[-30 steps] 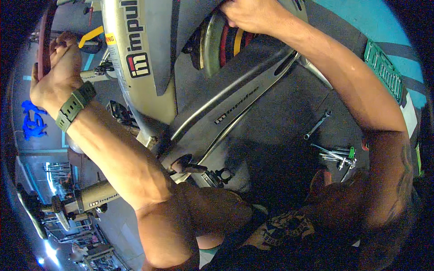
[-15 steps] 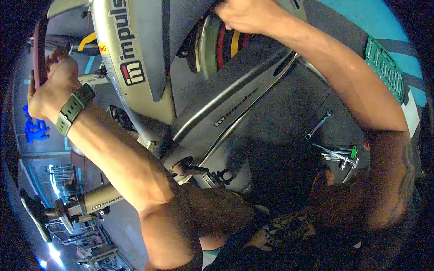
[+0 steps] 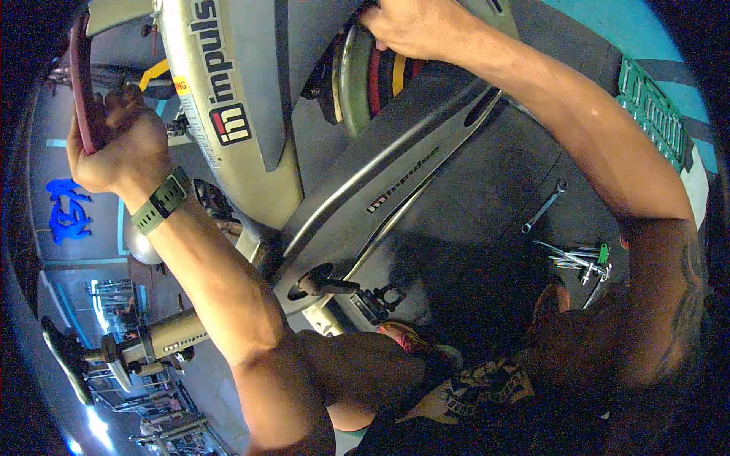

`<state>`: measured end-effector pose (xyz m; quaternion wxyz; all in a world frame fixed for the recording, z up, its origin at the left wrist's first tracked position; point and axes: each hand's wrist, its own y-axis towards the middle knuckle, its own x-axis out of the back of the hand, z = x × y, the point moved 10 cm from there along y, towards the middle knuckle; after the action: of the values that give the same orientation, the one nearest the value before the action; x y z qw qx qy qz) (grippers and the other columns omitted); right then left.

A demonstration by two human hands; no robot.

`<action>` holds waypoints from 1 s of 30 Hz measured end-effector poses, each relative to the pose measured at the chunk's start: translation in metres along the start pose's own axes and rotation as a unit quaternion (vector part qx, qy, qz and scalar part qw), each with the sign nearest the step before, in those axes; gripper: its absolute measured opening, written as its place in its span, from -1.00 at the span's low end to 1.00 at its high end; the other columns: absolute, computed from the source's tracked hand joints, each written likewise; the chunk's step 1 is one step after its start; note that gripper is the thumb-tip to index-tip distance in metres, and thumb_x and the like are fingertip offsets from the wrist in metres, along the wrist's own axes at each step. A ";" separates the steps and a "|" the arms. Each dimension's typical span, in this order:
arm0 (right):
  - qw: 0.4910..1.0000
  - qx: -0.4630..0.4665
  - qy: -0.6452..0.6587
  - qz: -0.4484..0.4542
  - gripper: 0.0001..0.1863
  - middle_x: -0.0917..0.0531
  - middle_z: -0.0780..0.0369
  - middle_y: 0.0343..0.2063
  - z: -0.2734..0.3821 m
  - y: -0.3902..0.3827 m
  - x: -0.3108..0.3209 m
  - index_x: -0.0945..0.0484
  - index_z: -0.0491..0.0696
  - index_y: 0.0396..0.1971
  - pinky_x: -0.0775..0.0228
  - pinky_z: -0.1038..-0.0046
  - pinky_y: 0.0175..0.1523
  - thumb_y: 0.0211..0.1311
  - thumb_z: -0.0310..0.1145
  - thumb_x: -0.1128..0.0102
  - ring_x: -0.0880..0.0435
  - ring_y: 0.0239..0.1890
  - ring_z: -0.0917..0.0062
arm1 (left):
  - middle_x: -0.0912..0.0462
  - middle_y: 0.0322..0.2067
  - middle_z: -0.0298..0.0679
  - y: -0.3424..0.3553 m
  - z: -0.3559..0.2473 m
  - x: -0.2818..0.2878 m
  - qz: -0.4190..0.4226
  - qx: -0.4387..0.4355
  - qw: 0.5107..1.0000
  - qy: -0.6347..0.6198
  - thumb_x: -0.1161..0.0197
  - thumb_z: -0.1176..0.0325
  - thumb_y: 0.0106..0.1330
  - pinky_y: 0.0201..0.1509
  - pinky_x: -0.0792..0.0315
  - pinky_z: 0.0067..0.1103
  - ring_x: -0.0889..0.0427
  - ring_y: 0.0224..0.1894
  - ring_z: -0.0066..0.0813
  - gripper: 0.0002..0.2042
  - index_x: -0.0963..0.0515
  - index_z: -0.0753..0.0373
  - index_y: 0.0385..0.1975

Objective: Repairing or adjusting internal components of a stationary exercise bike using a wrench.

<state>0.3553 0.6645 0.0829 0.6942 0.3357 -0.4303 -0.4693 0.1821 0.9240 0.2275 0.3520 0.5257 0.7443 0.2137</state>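
An exercise bike with a pale gold and grey frame (image 3: 262,182) fills the middle of the view. At the upper left my left hand (image 3: 125,148), wearing a green watch on its wrist, is closed round the lower end of a dark red handlebar (image 3: 80,83). My right hand (image 3: 414,26) is at the top centre, beside the flywheel (image 3: 356,80) with its grey-green rim and red and yellow stripes. Its fingers curl against the frame's edge above the wheel; their tips are hidden, so what they grip cannot be made out.
A crank and pedal (image 3: 384,300) stick out low on the bike, near my shoe (image 3: 407,338). On the dark floor to the right lie a wrench (image 3: 546,207), a pile of metal tools (image 3: 582,260) and a green tool tray (image 3: 650,110). The saddle (image 3: 65,357) is at the lower left.
My left hand has shifted right and turned a little at the handlebar's end. The right hand stays beside the flywheel. The whole view has moved slightly, and my shoe now shows by the pedal.
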 end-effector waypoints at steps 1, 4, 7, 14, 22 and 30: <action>1.000 -0.028 -0.006 0.010 -0.73 -0.60 -0.25 -0.37 -0.003 -0.001 -0.001 -0.54 -0.26 -0.22 -0.49 0.02 -0.13 0.07 -0.46 -0.06 -0.61 -0.20 -0.18 | -0.52 -0.47 -0.16 -0.002 0.000 -0.005 0.028 0.008 0.999 0.015 0.04 0.28 0.25 -0.26 -0.32 -0.37 -0.43 -0.43 -0.26 -0.73 -0.53 0.35 -0.35; 0.997 -0.057 -0.023 0.048 -0.73 -0.59 -0.25 -0.34 -0.004 -0.005 -0.006 -0.54 -0.23 -0.21 -0.47 -0.01 -0.13 0.11 -0.44 -0.04 -0.59 -0.18 -0.19 | -0.57 -0.42 -0.15 -0.013 0.000 -0.009 -0.037 -0.034 0.995 0.090 0.04 0.29 0.28 -0.24 -0.35 -0.36 -0.49 -0.38 -0.24 -0.72 -0.54 0.36 -0.30; 0.993 -0.074 -0.029 0.091 -0.74 -0.59 -0.25 -0.34 -0.001 -0.008 -0.007 -0.56 -0.21 -0.22 -0.46 -0.03 -0.14 0.13 -0.41 -0.02 -0.57 -0.19 -0.21 | -0.59 -0.39 -0.16 -0.026 -0.016 -0.010 -0.142 -0.088 0.967 0.192 0.02 0.27 0.34 -0.20 -0.37 -0.34 -0.53 -0.34 -0.24 -0.73 -0.55 0.34 -0.26; 0.988 -0.115 -0.076 0.071 -0.74 -0.57 -0.27 -0.39 -0.014 -0.008 -0.009 -0.55 -0.28 -0.31 -0.45 -0.03 -0.16 0.12 -0.39 -0.03 -0.59 -0.24 -0.19 | -0.59 -0.28 -0.18 -0.028 -0.027 -0.040 -0.137 -0.103 0.933 0.318 -0.04 0.21 0.45 -0.10 -0.40 -0.35 -0.52 -0.29 -0.30 -0.72 -0.54 0.30 -0.15; 0.978 -0.115 -0.141 0.101 -0.77 -0.56 -0.24 -0.53 -0.027 -0.003 -0.025 -0.57 -0.30 -0.54 -0.50 0.02 -0.27 0.04 -0.40 -0.08 -0.62 -0.39 -0.16 | -0.62 -0.17 -0.18 -0.029 -0.028 -0.055 -0.090 -0.134 0.895 0.416 -0.15 0.14 0.44 -0.01 -0.39 -0.40 -0.55 -0.17 -0.34 -0.66 -0.56 0.30 -0.02; 0.988 -0.067 -0.101 0.094 -0.74 -0.58 -0.23 -0.48 -0.008 -0.011 -0.014 -0.55 -0.30 -0.48 -0.45 0.01 -0.21 0.13 -0.35 -0.11 -0.62 -0.33 -0.14 | -0.63 -0.05 -0.14 -0.034 -0.017 -0.060 -0.111 -0.120 0.897 0.411 -0.08 0.21 0.49 0.04 -0.42 -0.42 -0.58 -0.11 -0.35 -0.65 -0.55 0.34 0.06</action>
<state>0.3561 0.6748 0.0663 0.7094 0.1974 -0.4950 -0.4612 0.1595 0.8566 0.2335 0.0967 0.2587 0.8450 0.4579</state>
